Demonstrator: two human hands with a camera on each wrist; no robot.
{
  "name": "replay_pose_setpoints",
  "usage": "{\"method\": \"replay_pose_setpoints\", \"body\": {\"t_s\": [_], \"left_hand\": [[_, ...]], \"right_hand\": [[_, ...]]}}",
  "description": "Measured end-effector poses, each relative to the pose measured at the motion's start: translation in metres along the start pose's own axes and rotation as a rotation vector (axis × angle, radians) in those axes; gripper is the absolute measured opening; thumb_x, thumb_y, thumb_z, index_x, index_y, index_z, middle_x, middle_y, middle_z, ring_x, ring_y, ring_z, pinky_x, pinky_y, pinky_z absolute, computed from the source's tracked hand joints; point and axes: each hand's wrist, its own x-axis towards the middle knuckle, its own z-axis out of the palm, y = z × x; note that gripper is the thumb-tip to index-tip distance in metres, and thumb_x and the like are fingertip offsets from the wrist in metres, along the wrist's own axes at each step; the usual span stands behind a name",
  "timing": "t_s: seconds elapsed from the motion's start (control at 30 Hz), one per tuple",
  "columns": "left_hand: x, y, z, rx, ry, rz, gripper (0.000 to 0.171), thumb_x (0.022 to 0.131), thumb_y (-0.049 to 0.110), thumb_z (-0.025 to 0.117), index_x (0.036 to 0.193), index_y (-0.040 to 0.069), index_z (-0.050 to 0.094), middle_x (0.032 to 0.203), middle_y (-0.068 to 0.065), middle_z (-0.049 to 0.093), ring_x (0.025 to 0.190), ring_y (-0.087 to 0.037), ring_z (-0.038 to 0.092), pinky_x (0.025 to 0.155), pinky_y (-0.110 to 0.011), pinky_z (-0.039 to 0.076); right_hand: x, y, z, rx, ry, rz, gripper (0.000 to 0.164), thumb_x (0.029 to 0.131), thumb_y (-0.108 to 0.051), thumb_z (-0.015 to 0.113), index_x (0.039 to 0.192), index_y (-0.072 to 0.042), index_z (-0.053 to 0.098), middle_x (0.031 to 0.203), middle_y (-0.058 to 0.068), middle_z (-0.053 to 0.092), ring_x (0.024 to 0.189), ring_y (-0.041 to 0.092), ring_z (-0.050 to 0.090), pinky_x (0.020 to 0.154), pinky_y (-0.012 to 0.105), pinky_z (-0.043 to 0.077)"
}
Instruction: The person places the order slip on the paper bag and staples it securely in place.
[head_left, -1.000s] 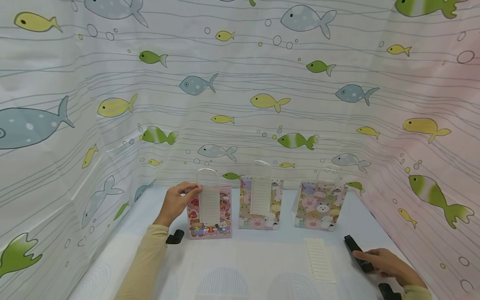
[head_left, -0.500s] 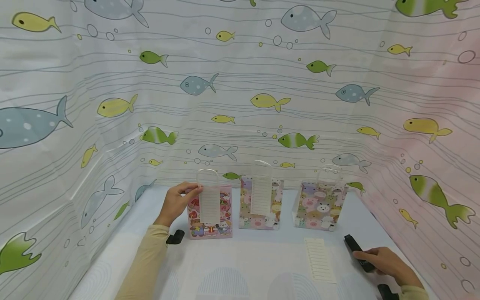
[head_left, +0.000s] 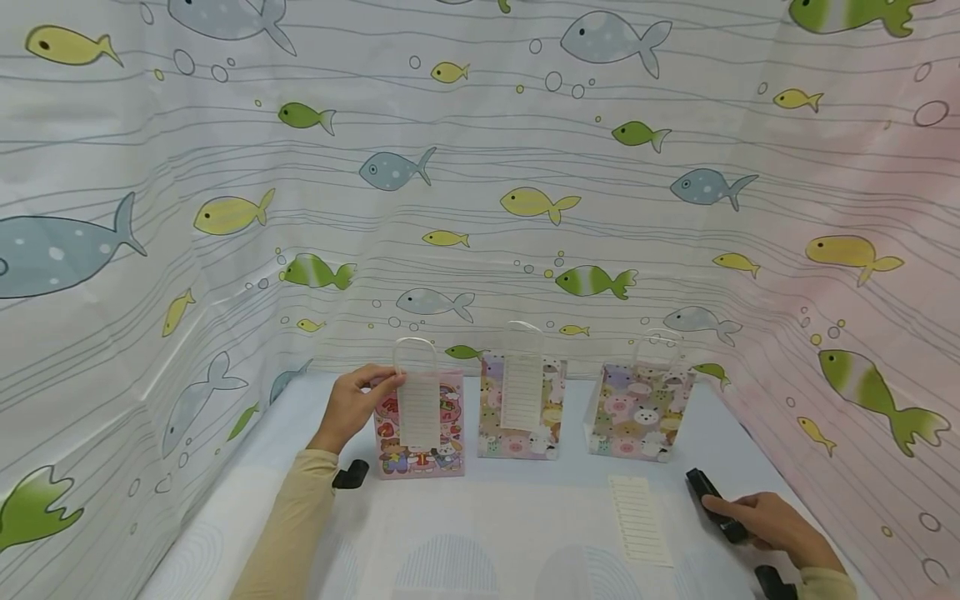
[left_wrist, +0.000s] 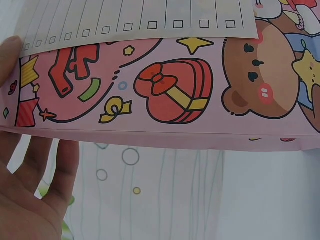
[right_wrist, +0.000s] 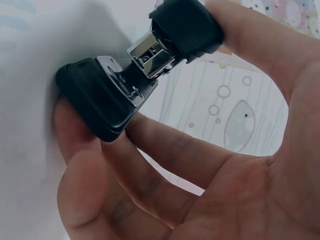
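Observation:
My left hand (head_left: 351, 410) pinches the upper left corner of a lined checklist slip (head_left: 420, 417) against the top edge of a pink cartoon gift bag (head_left: 454, 437). In the left wrist view the thumb lies on the slip's end, with the other fingers behind the bag (left_wrist: 175, 92). The bag stands upright under its white handle (head_left: 417, 340). Over at the right, my right hand (head_left: 780, 527) grips a black stapler (head_left: 723, 523) low over the table. The right wrist view shows the thumb on the stapler's top arm and fingers under its base (right_wrist: 92, 97).
A middle animal-print bag (head_left: 487, 433) carries another slip (head_left: 521, 400) on its front. To its right stands a similar bag (head_left: 637, 417) with a bare front. One loose slip (head_left: 641, 521) lies on the table (head_left: 525, 517). Fish-print curtain (head_left: 480, 117) encloses the back and sides.
The right hand and stapler have shifted very slightly left. The left hand, the slip it pinches and the bags have stayed in place.

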Motion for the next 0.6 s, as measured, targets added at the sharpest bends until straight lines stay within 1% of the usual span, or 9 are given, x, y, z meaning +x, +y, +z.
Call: {"method": "replay_pose_setpoints", "body": {"t_s": [0.03, 0.13, 0.27, 0.37, 0.43, 0.5, 0.6], "left_hand": [[-0.0004, -0.0003, 0.0, -0.008, 0.002, 0.004, 0.021, 0.095, 0.023, 0.075, 0.114, 0.014, 0.077, 0.113, -0.004, 0.073, 0.099, -0.015, 0.062, 0.091, -0.049, 0.048], [-0.001, -0.0012, 0.0004, -0.008, 0.002, 0.013, 0.022, 0.094, 0.028, 0.075, 0.113, 0.017, 0.078, 0.113, -0.001, 0.073, 0.098, -0.014, 0.062, 0.09, -0.046, 0.049], [-0.0012, -0.0011, 0.0001, -0.002, -0.003, 0.024, 0.023, 0.094, 0.032, 0.074, 0.113, 0.018, 0.078, 0.112, 0.001, 0.073, 0.098, -0.015, 0.061, 0.089, -0.047, 0.049], [-0.0009, -0.0012, -0.0002, 0.001, -0.002, 0.022, 0.023, 0.094, 0.033, 0.075, 0.112, 0.019, 0.078, 0.111, 0.002, 0.073, 0.097, -0.016, 0.062, 0.088, -0.047, 0.049], [-0.0009, -0.0012, -0.0005, 0.0, 0.0, 0.02, 0.023, 0.094, 0.033, 0.075, 0.111, 0.019, 0.078, 0.11, 0.002, 0.073, 0.097, -0.015, 0.062, 0.089, -0.047, 0.049], [-0.0008, -0.0013, -0.0005, -0.003, 0.002, 0.018, 0.023, 0.094, 0.033, 0.075, 0.112, 0.019, 0.078, 0.11, 0.002, 0.073, 0.097, -0.015, 0.062, 0.089, -0.047, 0.049], [-0.001, -0.002, -0.0003, -0.009, -0.004, 0.009, 0.023, 0.094, 0.031, 0.074, 0.112, 0.018, 0.078, 0.112, 0.001, 0.073, 0.098, -0.015, 0.061, 0.09, -0.047, 0.049]], "right_hand": [[0.0015, 0.0002, 0.0005, 0.005, -0.002, 0.003, 0.096, 0.082, -0.071, 0.068, 0.117, 0.018, 0.063, 0.057, -0.004, 0.039, 0.051, 0.01, 0.038, 0.058, 0.03, 0.037], [0.0042, 0.0006, 0.0012, -0.002, -0.005, 0.002, 0.094, 0.08, -0.071, 0.07, 0.115, 0.017, 0.065, 0.056, -0.004, 0.039, 0.05, 0.01, 0.038, 0.056, 0.029, 0.036], [0.0056, 0.0011, 0.0017, -0.018, 0.006, 0.018, 0.096, 0.076, -0.072, 0.074, 0.114, 0.017, 0.065, 0.058, -0.002, 0.043, 0.052, 0.012, 0.042, 0.059, 0.032, 0.038], [0.0056, 0.0008, 0.0014, -0.029, 0.011, 0.032, 0.102, 0.074, -0.074, 0.074, 0.116, 0.018, 0.062, 0.07, 0.005, 0.052, 0.06, 0.017, 0.049, 0.064, 0.035, 0.044], [0.0056, 0.0008, 0.0011, -0.036, 0.014, 0.035, 0.106, 0.073, -0.075, 0.074, 0.118, 0.02, 0.059, 0.081, 0.013, 0.06, 0.067, 0.02, 0.055, 0.067, 0.04, 0.05], [0.0058, 0.0012, 0.001, -0.042, 0.017, 0.038, 0.109, 0.073, -0.076, 0.074, 0.12, 0.021, 0.057, 0.092, 0.022, 0.063, 0.073, 0.023, 0.059, 0.071, 0.044, 0.054], [0.0066, 0.003, 0.0015, -0.046, 0.025, 0.041, 0.11, 0.073, -0.076, 0.073, 0.12, 0.022, 0.056, 0.102, 0.032, 0.064, 0.076, 0.024, 0.064, 0.075, 0.05, 0.055]]}}
